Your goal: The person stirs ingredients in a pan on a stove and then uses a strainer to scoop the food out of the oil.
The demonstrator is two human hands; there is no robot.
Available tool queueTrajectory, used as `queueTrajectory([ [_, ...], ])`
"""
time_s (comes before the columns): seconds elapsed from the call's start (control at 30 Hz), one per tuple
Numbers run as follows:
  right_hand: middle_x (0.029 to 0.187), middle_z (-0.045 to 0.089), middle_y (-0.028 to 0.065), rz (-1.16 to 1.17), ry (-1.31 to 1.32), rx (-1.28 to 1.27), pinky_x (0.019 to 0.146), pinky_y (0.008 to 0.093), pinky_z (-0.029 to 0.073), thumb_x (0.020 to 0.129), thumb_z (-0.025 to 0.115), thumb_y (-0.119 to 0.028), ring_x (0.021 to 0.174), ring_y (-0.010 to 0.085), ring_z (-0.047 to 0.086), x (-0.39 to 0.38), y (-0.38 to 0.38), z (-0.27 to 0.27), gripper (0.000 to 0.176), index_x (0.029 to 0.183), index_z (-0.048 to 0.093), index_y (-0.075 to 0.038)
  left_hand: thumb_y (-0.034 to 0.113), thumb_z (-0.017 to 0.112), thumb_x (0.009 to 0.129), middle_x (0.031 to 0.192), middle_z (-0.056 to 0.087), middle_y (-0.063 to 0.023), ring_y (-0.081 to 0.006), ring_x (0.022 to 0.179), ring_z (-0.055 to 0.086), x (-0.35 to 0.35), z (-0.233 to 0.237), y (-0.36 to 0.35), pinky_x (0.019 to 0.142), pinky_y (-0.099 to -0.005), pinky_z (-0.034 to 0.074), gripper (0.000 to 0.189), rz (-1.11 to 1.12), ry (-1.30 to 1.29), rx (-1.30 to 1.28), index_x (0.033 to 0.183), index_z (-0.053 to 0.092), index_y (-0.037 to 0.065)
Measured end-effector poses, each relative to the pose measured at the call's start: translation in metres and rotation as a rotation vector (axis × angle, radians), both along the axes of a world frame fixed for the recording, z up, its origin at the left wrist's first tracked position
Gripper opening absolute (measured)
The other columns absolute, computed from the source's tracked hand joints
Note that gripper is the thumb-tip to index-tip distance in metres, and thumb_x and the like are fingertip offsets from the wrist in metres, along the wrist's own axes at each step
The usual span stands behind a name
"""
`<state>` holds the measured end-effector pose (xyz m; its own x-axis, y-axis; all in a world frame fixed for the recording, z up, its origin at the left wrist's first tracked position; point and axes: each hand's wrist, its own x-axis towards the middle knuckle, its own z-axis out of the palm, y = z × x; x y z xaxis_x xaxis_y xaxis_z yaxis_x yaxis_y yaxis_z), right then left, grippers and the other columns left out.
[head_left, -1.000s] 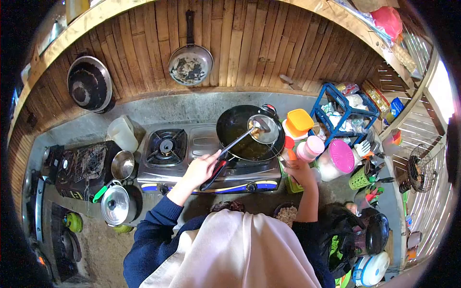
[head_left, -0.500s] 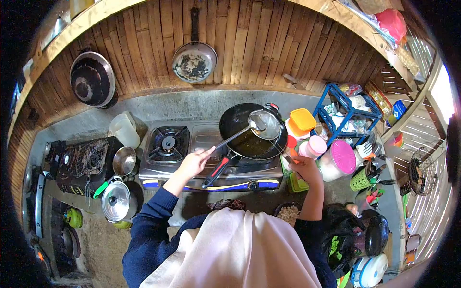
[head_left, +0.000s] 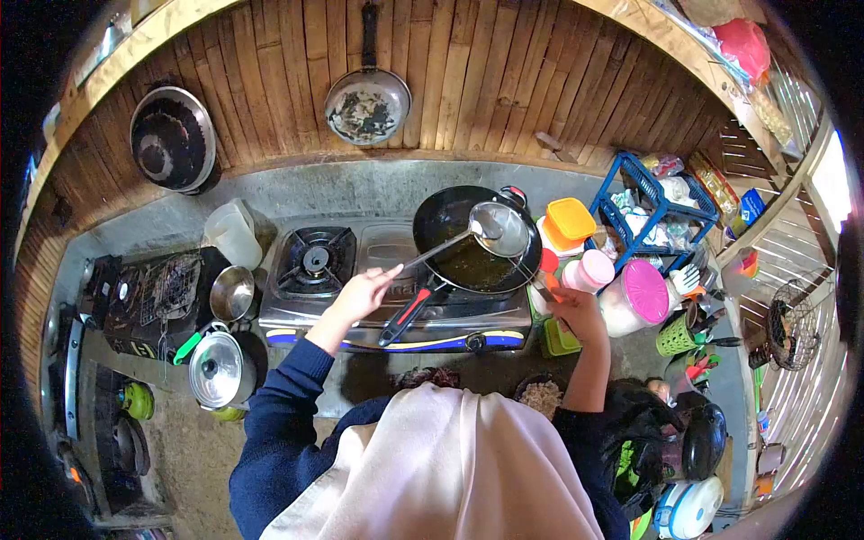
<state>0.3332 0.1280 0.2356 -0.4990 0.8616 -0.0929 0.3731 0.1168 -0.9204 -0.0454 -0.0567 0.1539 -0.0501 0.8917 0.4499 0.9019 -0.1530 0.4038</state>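
My left hand [head_left: 363, 293] grips the long handle of a metal skimmer ladle [head_left: 498, 229], whose round bowl hangs over the right side of a black wok [head_left: 454, 256]. The wok holds dark oil and sits on the right burner of a steel gas stove [head_left: 387, 261]. Its red and black handle [head_left: 407, 315] points toward me, just right of my left hand. My right hand [head_left: 574, 310] is at the wok's right rim and holds a thin stick-like utensil [head_left: 529, 275] that reaches toward the ladle.
The left burner [head_left: 315, 260] is bare. A white jug [head_left: 232, 232], a steel bowl [head_left: 231, 293] and a lidded pot [head_left: 218, 369] stand left of the stove. Jars with orange [head_left: 569, 219] and pink [head_left: 644, 292] lids and a blue rack [head_left: 654, 209] crowd the right. Two pans [head_left: 367, 105] hang on the wall.
The ladle has risen slightly and shifted right over the wok. My right hand has moved from the jars up to the wok's rim with the thin utensil.
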Motion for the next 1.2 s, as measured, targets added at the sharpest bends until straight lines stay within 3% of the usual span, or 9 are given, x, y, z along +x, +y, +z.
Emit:
queueTrajectory([
  [0.17,0.059,0.054,0.0006,0.055,0.045,0.022,0.038,0.0208,0.034,0.078,0.065,-0.005,0.043,0.0054,0.046,-0.003,0.001,0.036,0.032,0.11,0.063,-0.002,-0.002,0.056,0.076,0.073,0.05,-0.0122,-0.0281,0.064,0.053,0.002,0.036,0.006,0.062,-0.0365,0.046,0.056,0.022,-0.023,0.052,0.13,0.049,0.014],
  [0.23,0.058,0.053,-0.0001,0.132,0.038,0.176,0.038,0.0208,0.034,0.08,0.064,-0.007,0.043,0.005,0.046,-0.006,0.005,0.043,0.029,0.108,0.063,-0.001,0.003,0.055,0.079,0.072,0.05,-0.0133,-0.0309,0.064,0.054,0.001,0.047,0.01,0.06,-0.0385,0.046,0.051,0.027,0.017,0.101,0.129,0.048,0.013],
  [0.5,0.058,0.055,-0.0003,0.06,0.03,0.019,0.04,0.0229,0.036,0.078,0.065,-0.007,0.045,0.0065,0.047,-0.006,0.011,-0.013,0.027,0.105,0.065,-0.005,0.001,0.056,0.079,0.071,0.049,-0.0141,-0.0307,0.064,0.053,-0.005,-0.001,-0.002,0.062,-0.0382,0.046,0.055,0.002,-0.022,0.007,0.13,0.048,0.017],
  [0.7,0.059,0.054,-0.0018,0.056,-0.027,0.258,0.04,0.0224,0.035,0.078,0.064,-0.005,0.046,0.0052,0.047,-0.018,0.012,0.037,0.024,0.102,0.065,-0.004,0.002,0.055,0.079,0.072,0.05,-0.0144,-0.0316,0.065,0.054,-0.006,0.059,0.008,0.06,-0.0394,0.046,0.052,0.035,0.015,0.134,0.129,0.048,0.014],
  [0.8,0.058,0.054,-0.0022,0.076,0.058,0.269,0.039,0.0229,0.033,0.077,0.065,-0.004,0.046,0.0046,0.046,-0.019,0.01,0.024,0.025,0.102,0.065,-0.003,0.003,0.055,0.079,0.071,0.048,-0.0139,-0.0311,0.065,0.054,-0.01,0.044,0.005,0.06,-0.0394,0.046,0.051,0.029,0.018,0.09,0.129,0.048,0.014],
  [0.9,0.057,0.054,-0.0023,0.054,0.024,0.043,0.038,0.0231,0.032,0.076,0.066,-0.004,0.045,0.0045,0.046,-0.016,-0.004,0.007,0.025,0.101,0.065,-0.002,-0.001,0.056,0.077,0.072,0.049,-0.0145,-0.0311,0.066,0.054,-0.008,0.007,-0.004,0.064,-0.04,0.047,0.056,0.045,0.042,-0.057,0.13,0.049,0.015],
  [1.0,0.057,0.054,-0.0019,0.033,-0.008,-0.029,0.039,0.0219,0.033,0.077,0.065,-0.005,0.045,0.0051,0.047,-0.011,0.0,0.003,0.025,0.101,0.064,-0.001,-0.002,0.056,0.078,0.072,0.05,-0.0139,-0.0309,0.065,0.053,-0.011,-0.015,-0.001,0.065,-0.0399,0.047,0.056,-0.011,0.033,0.07,0.13,0.048,0.015],
  [1.13,0.058,0.054,-0.0016,0.109,0.24,0.163,0.039,0.0211,0.035,0.079,0.062,-0.001,0.046,0.0045,0.047,-0.011,0.006,0.042,0.025,0.104,0.064,-0.002,0.001,0.056,0.08,0.071,0.049,-0.0132,-0.0294,0.065,0.051,-0.004,0.046,0.008,0.063,-0.0382,0.045,0.053,0.043,0.009,0.093,0.131,0.048,0.014],
  [1.2,0.059,0.055,-0.0012,0.101,0.181,0.255,0.04,0.021,0.035,0.079,0.063,-0.002,0.046,0.0047,0.047,-0.015,0.011,0.045,0.026,0.105,0.064,-0.002,0.002,0.056,0.081,0.071,0.048,-0.0132,-0.0292,0.064,0.051,-0.007,0.057,0.012,0.062,-0.0371,0.045,0.053,0.03,0.019,0.143,0.131,0.047,0.014],
])
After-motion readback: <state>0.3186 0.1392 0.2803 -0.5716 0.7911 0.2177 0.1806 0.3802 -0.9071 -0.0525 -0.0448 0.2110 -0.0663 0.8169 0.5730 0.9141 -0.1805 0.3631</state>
